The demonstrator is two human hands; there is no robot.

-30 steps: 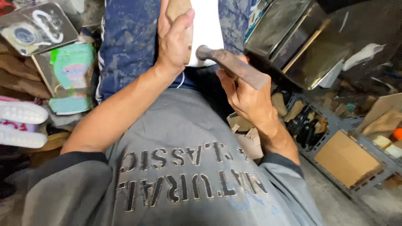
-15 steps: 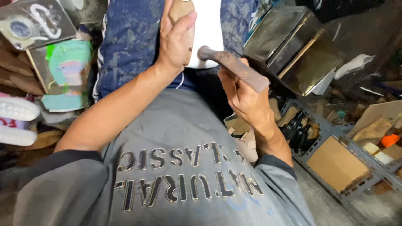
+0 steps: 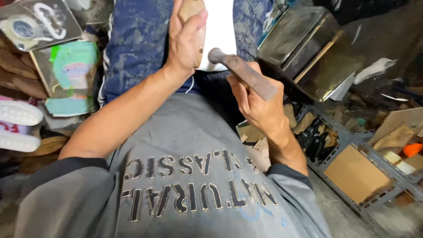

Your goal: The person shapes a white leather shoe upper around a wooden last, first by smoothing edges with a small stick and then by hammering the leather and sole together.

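- Plainly, our left hand (image 3: 185, 42) lay flat over a tan, leather-coloured piece (image 3: 190, 9) resting on the white sheet (image 3: 220, 33) across our lap, fingers (image 3: 194, 26) curled over its edge and the thumb along its side; we judged this was to pin it firmly against the thigh.
- Our right hand (image 3: 257, 103) was wrapped tight around the brown handle of a hammer-like tool (image 3: 242, 72), its rounded end pointing up and left, just beside the tan piece but not touching it. Held that close, the tool looked ready to be used on the pinned piece.
- Both knees, in mottled blue trousers (image 3: 136, 44), bracketed the sheet, so the lap served as our worktop.
- To the right, a dull metal tin (image 3: 308, 48) stood tilted and open, its lid leaning out; we could not tell what was inside it.
- Lower right, a grey metal rack (image 3: 348, 141) on the floor was split into compartments: one held small black parts (image 3: 315, 141), the next a flat brown cardboard piece (image 3: 354, 174), and further ones held pale scraps and something orange (image 3: 414, 149).
- Tan offcuts (image 3: 260, 147) were tucked between our right forearm and the rack.
- On our left sat worn flat boxes (image 3: 66, 75), stacked and leaning, with white shoe soles (image 3: 17, 125) near the edge of view.
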